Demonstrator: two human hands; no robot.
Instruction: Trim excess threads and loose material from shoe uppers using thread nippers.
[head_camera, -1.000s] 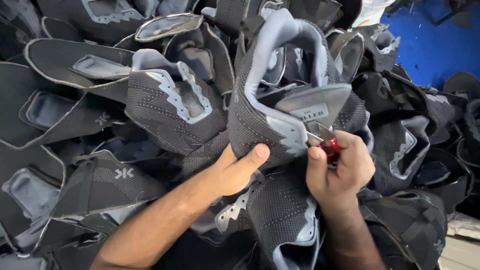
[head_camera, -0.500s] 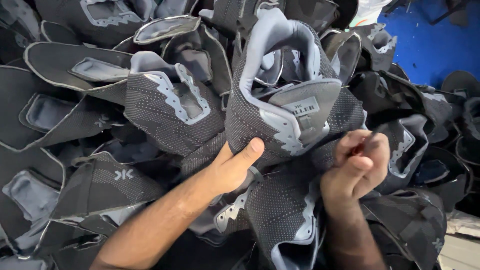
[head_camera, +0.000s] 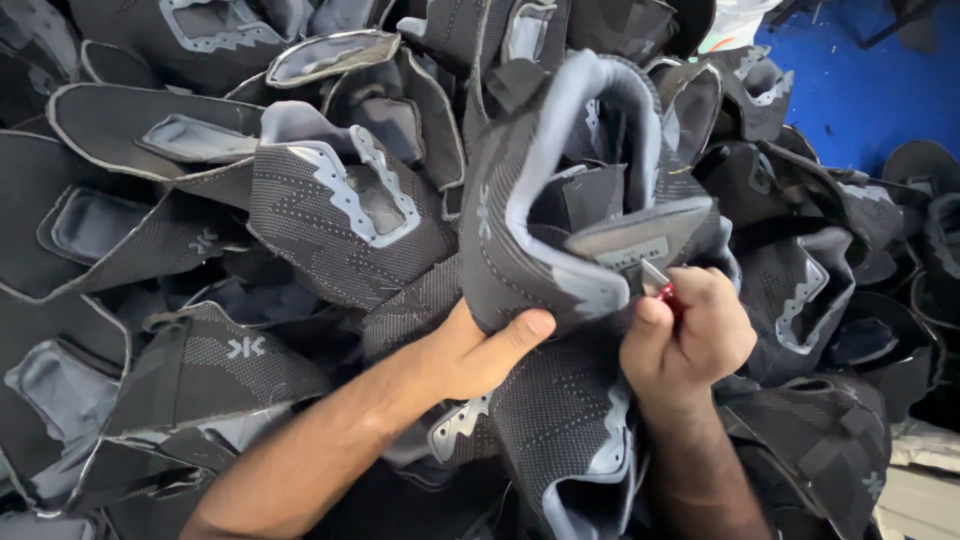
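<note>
A dark grey knitted shoe upper (head_camera: 540, 230) with a pale grey lining and tongue stands upright in the middle of the view. My left hand (head_camera: 475, 350) grips its lower side, thumb laid across the knit. My right hand (head_camera: 685, 335) is closed around a small cutting tool (head_camera: 662, 287) with a red handle and a metal blade. The blade tip touches the lower edge of the tongue. The fingers hide most of the tool.
A deep pile of similar grey and black shoe uppers (head_camera: 330, 200) fills the surface all around both hands. A blue floor (head_camera: 860, 90) shows at the top right. A pale surface edge (head_camera: 925, 490) appears at the bottom right.
My right hand swung away from the upper with the tool turned out of sight, then came back with the blade at the tongue. The upper has turned slightly in my left hand.
</note>
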